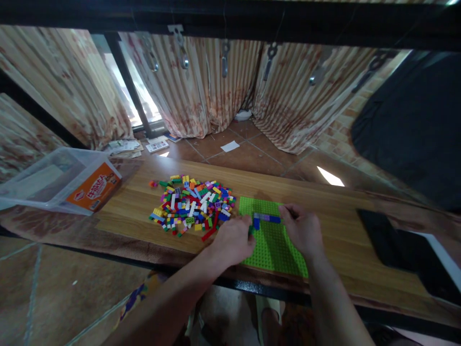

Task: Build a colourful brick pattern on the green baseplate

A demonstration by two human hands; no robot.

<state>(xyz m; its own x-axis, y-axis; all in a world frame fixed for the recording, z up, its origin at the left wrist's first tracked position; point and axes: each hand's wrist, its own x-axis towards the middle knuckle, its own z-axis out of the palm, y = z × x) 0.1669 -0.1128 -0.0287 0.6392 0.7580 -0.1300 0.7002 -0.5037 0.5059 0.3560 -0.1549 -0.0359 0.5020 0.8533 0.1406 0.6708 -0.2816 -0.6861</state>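
Note:
A light-green studded baseplate [279, 257] lies on the wooden tabletop. Toy bricks on it form an L shape, with a row of blue and lilac bricks [267, 218] and a blue brick [256, 224] at its left end. My left hand [232, 242] is over the plate's left edge, its fingers closed on a dark green brick [250, 230] that shows only in part. At the row's right end is my right hand [302, 229], thumb and fingers pinched together; whatever they hold is hidden.
A heap of mixed toy bricks [196, 204] spreads left of the baseplate. Farther left stands a clear plastic box [61, 202] with an orange label. Dark flat objects [387, 240] lie at the right, and a dark bar [230, 19] crosses above.

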